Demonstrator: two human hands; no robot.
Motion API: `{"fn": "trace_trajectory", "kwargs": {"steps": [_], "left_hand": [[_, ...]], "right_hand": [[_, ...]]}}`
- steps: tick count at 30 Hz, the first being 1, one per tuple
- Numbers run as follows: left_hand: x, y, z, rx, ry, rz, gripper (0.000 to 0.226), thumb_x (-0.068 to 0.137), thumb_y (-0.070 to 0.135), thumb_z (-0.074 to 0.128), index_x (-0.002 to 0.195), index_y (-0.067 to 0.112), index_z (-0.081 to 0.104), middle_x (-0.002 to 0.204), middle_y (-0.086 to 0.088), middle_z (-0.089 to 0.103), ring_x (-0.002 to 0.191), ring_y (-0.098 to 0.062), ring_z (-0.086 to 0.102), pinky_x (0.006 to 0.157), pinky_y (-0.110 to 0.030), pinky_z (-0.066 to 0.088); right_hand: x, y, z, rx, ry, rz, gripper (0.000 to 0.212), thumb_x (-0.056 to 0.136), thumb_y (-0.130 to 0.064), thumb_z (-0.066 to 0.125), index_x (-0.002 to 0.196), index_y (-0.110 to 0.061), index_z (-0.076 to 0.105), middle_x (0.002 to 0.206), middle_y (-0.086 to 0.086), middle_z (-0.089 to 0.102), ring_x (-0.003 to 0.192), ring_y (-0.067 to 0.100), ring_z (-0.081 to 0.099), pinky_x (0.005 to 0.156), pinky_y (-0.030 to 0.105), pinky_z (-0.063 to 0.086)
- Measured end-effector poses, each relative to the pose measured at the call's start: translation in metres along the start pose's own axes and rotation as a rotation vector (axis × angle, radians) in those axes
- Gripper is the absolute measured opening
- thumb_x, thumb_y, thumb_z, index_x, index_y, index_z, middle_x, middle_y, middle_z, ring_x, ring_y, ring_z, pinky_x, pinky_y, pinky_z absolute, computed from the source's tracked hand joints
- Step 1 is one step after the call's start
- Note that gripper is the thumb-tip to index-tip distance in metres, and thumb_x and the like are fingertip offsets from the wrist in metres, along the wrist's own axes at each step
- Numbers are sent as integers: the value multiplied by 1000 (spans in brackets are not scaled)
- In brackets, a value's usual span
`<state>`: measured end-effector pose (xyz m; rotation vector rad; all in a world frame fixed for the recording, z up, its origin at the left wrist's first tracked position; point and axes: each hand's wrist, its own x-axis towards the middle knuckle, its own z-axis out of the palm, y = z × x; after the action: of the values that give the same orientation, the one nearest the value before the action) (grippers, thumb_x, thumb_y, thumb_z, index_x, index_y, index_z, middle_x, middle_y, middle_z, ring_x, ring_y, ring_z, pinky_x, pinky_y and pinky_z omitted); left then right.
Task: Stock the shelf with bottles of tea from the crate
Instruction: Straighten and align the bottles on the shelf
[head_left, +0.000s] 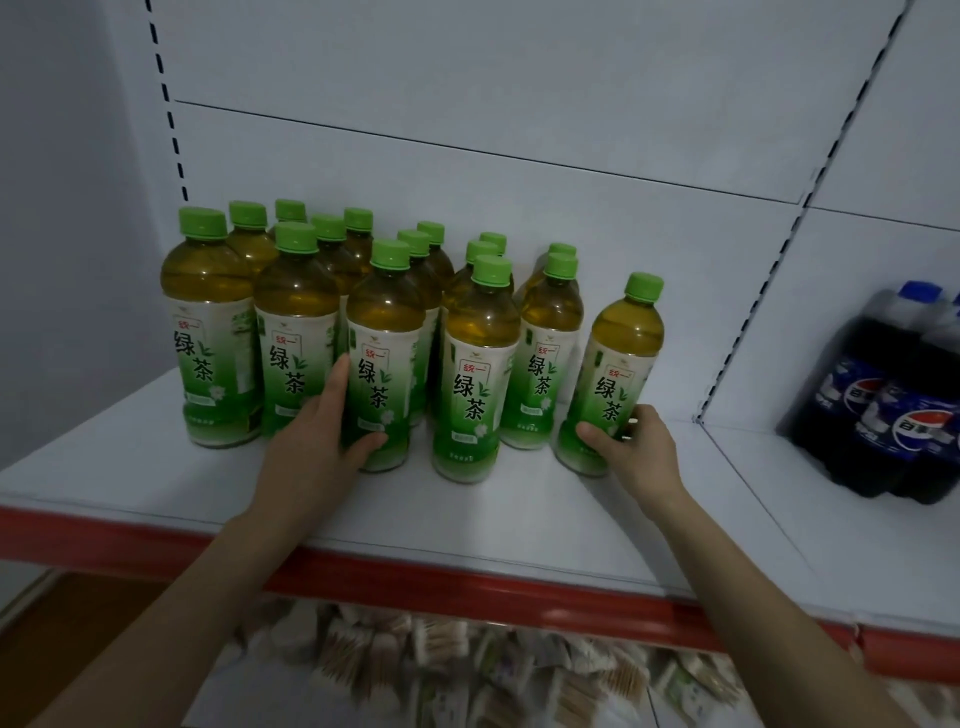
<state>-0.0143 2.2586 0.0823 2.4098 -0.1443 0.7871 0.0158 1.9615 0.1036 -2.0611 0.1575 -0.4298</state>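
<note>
Several green-capped bottles of tea stand in rows on the white shelf (519, 519). My left hand (317, 431) grips the lower part of the third front-row bottle (382, 332), thumb across its label and fingers behind its left side. My right hand (634, 447) holds the base of the rightmost bottle (618, 358), which stands slightly tilted and apart from the group. A front bottle (475, 364) stands between the two held ones. The crate is out of view.
Dark cola bottles (883, 405) with blue caps stand on the shelf's right section, beyond a slotted upright. The shelf has a red front edge (467, 577). Below it lie packets of snacks (467, 670). A white back panel closes the shelf.
</note>
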Motion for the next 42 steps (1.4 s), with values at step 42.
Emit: {"fn": "trace_trajectory", "kwargs": {"steps": [42], "left_hand": [[-4, -5, -22, 77, -67, 39, 63, 87, 28, 59, 140, 11, 31, 119, -14, 60, 103, -28, 59, 81, -37, 49]], "right_hand": [[-71, -49, 20, -706, -247, -152, 41, 82, -56, 53, 85, -15, 55, 81, 2, 60, 73, 20, 54, 58, 28, 39]]}}
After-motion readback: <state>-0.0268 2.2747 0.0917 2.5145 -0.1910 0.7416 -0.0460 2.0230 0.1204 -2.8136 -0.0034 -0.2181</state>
